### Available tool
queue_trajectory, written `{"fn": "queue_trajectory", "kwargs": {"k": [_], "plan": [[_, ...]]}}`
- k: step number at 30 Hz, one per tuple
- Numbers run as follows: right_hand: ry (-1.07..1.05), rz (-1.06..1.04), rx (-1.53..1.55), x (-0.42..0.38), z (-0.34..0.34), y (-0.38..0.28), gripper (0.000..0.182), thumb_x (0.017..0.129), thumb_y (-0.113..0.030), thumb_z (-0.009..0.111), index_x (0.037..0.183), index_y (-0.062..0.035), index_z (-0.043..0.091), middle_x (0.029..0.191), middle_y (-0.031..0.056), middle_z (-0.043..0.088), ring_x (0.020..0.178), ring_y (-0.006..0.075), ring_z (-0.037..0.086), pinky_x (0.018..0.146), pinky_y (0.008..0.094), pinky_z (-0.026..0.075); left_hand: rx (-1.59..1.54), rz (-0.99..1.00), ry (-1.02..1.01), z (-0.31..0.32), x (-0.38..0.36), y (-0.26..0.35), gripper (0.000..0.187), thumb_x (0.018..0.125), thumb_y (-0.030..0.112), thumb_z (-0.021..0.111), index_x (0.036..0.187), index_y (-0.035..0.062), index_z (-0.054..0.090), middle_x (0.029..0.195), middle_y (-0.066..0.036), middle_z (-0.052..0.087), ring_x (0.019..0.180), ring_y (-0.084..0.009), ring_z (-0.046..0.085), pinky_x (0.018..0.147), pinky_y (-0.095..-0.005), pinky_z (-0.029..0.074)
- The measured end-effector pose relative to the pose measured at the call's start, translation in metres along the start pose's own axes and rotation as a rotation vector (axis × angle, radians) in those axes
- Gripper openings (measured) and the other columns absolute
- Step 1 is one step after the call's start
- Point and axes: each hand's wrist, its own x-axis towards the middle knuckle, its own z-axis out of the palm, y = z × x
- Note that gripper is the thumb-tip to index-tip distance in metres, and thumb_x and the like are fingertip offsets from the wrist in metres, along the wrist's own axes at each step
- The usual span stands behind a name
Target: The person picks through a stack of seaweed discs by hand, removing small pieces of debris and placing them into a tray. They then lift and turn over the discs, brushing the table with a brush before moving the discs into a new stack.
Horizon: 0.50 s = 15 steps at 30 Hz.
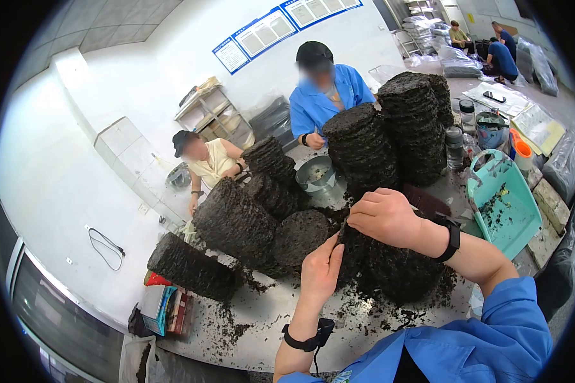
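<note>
Near the middle of the table, my left hand (321, 268) has its thumb and fingers pressed on the edge of a dark, crumbly round cake seen almost edge-on. My right hand (384, 217) is closed in a pinch at the upper part of that cake, just above and right of my left hand. What lies between the right fingertips is too small to make out. A stack of dark cakes (406, 274) stands below my right forearm. Another dark stack (303, 236) is left of my hands, with a larger leaning stack (236, 223) beyond it.
Tall dark stacks (361, 147) stand behind my hands, beside a metal bowl (316, 173). A green basin (505, 207) and a glass jar (454, 147) are at the right. Dark crumbs litter the table (262, 332). Two co-workers sit across it; several people are in the far background.
</note>
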Motion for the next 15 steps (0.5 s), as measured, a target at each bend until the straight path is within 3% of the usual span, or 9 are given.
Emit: {"fn": "queue_trajectory", "kwargs": {"k": [1, 3, 7, 9, 10, 11, 13, 15], "plan": [[-0.001, -0.001, 0.000, 0.003, -0.004, -0.001, 0.010, 0.069, -0.014, 0.072, 0.077, -0.0131, 0.067, 0.085, -0.0035, 0.062, 0.078, 0.0141, 0.061, 0.066, 0.0292, 0.047, -0.001, 0.000, 0.001, 0.001, 0.000, -0.001, 0.035, 0.102, 0.025, 0.053, 0.124, -0.0001, 0.063, 0.097, -0.021, 0.070, 0.085, -0.0341, 0.070, 0.075, -0.0370, 0.053], [-0.284, -0.045, -0.141, 0.011, -0.015, -0.004, 0.010, 0.067, -0.016, 0.070, 0.075, -0.0129, 0.065, 0.086, -0.0040, 0.061, 0.078, 0.0141, 0.061, 0.066, 0.0289, 0.046, 0.079, 0.065, -0.014, 0.003, 0.000, -0.003, 0.033, 0.101, 0.024, 0.053, 0.124, 0.0010, 0.063, 0.099, -0.022, 0.070, 0.087, -0.0348, 0.070, 0.076, -0.0379, 0.053], [-0.310, -0.061, -0.080, 0.011, -0.013, 0.003, 0.010, 0.068, -0.013, 0.072, 0.074, -0.0121, 0.063, 0.081, -0.0019, 0.061, 0.076, 0.0159, 0.062, 0.065, 0.0307, 0.048, 0.042, 0.026, -0.012, 0.001, -0.001, 0.006, 0.033, 0.102, 0.024, 0.052, 0.123, 0.0014, 0.064, 0.099, -0.022, 0.070, 0.088, -0.0342, 0.070, 0.076, -0.0386, 0.053], [-0.084, 0.099, 0.182, 0.007, -0.013, 0.007, 0.011, 0.069, -0.011, 0.073, 0.074, -0.0118, 0.063, 0.076, 0.0002, 0.061, 0.073, 0.0187, 0.063, 0.063, 0.0330, 0.051, -0.008, -0.120, -0.077, -0.003, -0.001, 0.008, 0.033, 0.102, 0.024, 0.052, 0.122, 0.0013, 0.064, 0.099, -0.021, 0.070, 0.088, -0.0337, 0.070, 0.077, -0.0386, 0.053], [-0.091, 0.215, 0.302, 0.007, -0.022, 0.004, 0.009, 0.072, -0.009, 0.073, 0.076, -0.0097, 0.065, 0.074, 0.0033, 0.062, 0.072, 0.0224, 0.065, 0.064, 0.0342, 0.053, -0.009, -0.121, -0.072, -0.004, -0.001, 0.007, 0.033, 0.102, 0.024, 0.052, 0.122, 0.0013, 0.064, 0.099, -0.021, 0.070, 0.088, -0.0337, 0.070, 0.077, -0.0386, 0.053], [-0.092, 0.213, 0.303, 0.005, -0.026, 0.005, 0.009, 0.072, -0.009, 0.073, 0.076, -0.0097, 0.065, 0.074, 0.0033, 0.062, 0.072, 0.0224, 0.065, 0.064, 0.0342, 0.053, -0.021, -0.125, -0.070, -0.004, -0.001, 0.005, 0.034, 0.103, 0.025, 0.052, 0.121, -0.0010, 0.063, 0.096, -0.021, 0.069, 0.086, -0.0301, 0.069, 0.078, -0.0358, 0.052], [-0.135, 0.402, 0.511, -0.006, -0.032, 0.006, 0.007, 0.075, -0.007, 0.073, 0.079, -0.0074, 0.067, 0.079, 0.0050, 0.066, 0.074, 0.0228, 0.066, 0.067, 0.0331, 0.054, -0.032, -0.134, -0.082, -0.003, -0.003, -0.006, 0.036, 0.103, 0.025, 0.052, 0.121, -0.0033, 0.063, 0.092, -0.021, 0.069, 0.084, -0.0265, 0.068, 0.079, -0.0331, 0.051], [-0.223, 0.567, 0.662, -0.019, -0.050, 0.008, 0.006, 0.080, -0.006, 0.071, 0.083, -0.0028, 0.067, 0.081, 0.0050, 0.069, 0.076, 0.0157, 0.068, 0.069, 0.0296, 0.053, 0.089, 0.038, 0.130, -0.001, -0.011, -0.026, 0.034, 0.103, 0.024, 0.051, 0.118, -0.0042, 0.064, 0.093, -0.020, 0.068, 0.086, -0.0255, 0.067, 0.082, -0.0327, 0.050]]}}
